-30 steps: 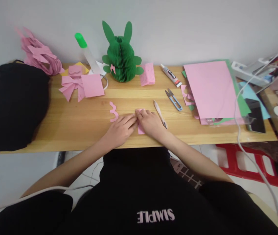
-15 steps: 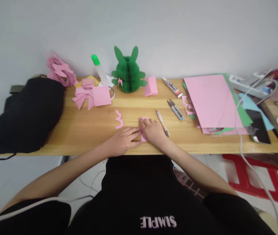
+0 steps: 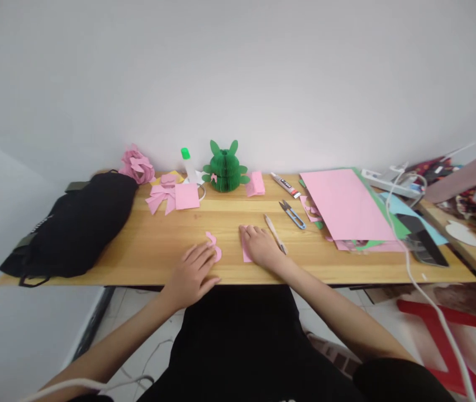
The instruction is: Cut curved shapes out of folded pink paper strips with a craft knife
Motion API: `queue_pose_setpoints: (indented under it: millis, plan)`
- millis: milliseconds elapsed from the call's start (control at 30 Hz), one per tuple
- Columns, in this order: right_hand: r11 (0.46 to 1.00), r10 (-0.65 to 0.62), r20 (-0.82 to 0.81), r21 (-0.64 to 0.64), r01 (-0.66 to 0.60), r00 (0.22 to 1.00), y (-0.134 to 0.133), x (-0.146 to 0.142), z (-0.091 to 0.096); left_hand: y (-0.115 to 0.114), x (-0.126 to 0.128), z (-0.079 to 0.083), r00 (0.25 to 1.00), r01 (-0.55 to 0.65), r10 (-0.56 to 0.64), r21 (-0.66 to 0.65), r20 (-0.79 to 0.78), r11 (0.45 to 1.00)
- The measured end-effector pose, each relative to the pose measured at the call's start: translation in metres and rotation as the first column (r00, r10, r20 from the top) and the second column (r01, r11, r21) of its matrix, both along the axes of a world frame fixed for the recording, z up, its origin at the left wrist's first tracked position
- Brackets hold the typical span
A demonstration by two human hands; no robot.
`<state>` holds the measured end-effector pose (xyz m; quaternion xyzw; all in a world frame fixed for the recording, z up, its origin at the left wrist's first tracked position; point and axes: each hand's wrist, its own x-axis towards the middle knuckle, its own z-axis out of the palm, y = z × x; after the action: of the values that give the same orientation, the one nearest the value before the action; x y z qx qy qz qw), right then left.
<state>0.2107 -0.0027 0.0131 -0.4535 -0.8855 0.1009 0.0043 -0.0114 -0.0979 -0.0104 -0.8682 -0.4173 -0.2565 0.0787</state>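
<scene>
My right hand [image 3: 262, 248] lies flat, fingers stretched, pressing a small folded pink paper [image 3: 246, 252] onto the wooden table [image 3: 150, 254]. My left hand [image 3: 191, 272] rests open at the table's front edge, its fingers spread, the fingertips touching a small curly pink paper cutout [image 3: 213, 246]. A pen-like craft knife [image 3: 275, 234] lies just right of my right hand. Small blue-handled snips [image 3: 292, 214] lie farther back.
A black bag [image 3: 70, 230] fills the table's left end. At the back stand a green honeycomb paper rabbit [image 3: 225, 167], a green-capped glue bottle [image 3: 189, 165], pink paper scraps [image 3: 170, 195] and a glue tube [image 3: 285, 185]. Pink and green sheets [image 3: 344, 204], a phone [image 3: 423, 242] and a white cable [image 3: 414, 262] lie right.
My left hand has slid left, off the folded paper, onto the curly cutout. The head has lifted, so the table looks smaller and lower. The right hand stays on the paper.
</scene>
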Motion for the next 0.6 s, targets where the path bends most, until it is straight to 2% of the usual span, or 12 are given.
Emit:
queue_pose_setpoints:
  millis: [100, 167, 233, 300, 367, 433, 500, 533, 567, 600]
  plan:
    - [0.999, -0.047, -0.157, -0.034, 0.042, 0.986, 0.001, 0.004, -0.003, -0.023, 0.007, -0.005, 0.995, 0.095, -0.097, 0.073, 0.028, 0.993]
    - [0.996, -0.086, -0.298, -0.061, 0.071, 0.951, 0.003, 0.009, -0.008, -0.031, 0.009, -0.009, 0.988, 0.122, -0.133, 0.128, 0.078, 0.984]
    - [0.989, -0.149, -0.449, -0.085, 0.123, 0.881, 0.003, 0.015, -0.012, -0.034, 0.010, -0.010, 0.980, 0.105, -0.132, 0.174, 0.147, 0.979]
    - [0.976, -0.217, -0.593, -0.110, 0.189, 0.775, -0.001, 0.022, -0.007, -0.032, 0.012, -0.006, 0.971, 0.061, -0.106, 0.208, 0.213, 0.976]
    - [0.966, -0.250, -0.716, -0.135, 0.223, 0.652, -0.013, 0.029, 0.011, -0.026, 0.018, 0.001, 0.962, 0.017, -0.081, 0.239, 0.262, 0.971]
    - [0.972, -0.226, -0.806, -0.149, 0.183, 0.548, -0.031, 0.039, 0.043, -0.016, 0.027, 0.008, 0.955, -0.013, -0.068, 0.271, 0.287, 0.962]
    - [0.986, -0.165, -0.876, -0.141, 0.088, 0.453, -0.052, 0.055, 0.079, -0.004, 0.040, 0.012, 0.956, -0.030, -0.062, 0.307, 0.287, 0.951]
    - [0.991, -0.100, -0.933, -0.124, -0.047, 0.345, -0.060, 0.065, 0.094, 0.003, 0.047, 0.013, 0.959, -0.035, -0.059, 0.323, 0.276, 0.946]
    - [0.988, -0.014, -0.942, -0.064, -0.140, 0.336, -0.067, 0.078, 0.104, 0.010, 0.053, 0.013, 0.964, -0.034, -0.057, 0.334, 0.259, 0.942]
    - [0.985, 0.126, -0.888, 0.058, -0.165, 0.443, -0.071, 0.092, 0.108, 0.017, 0.060, 0.012, 0.970, -0.027, -0.056, 0.337, 0.236, 0.941]
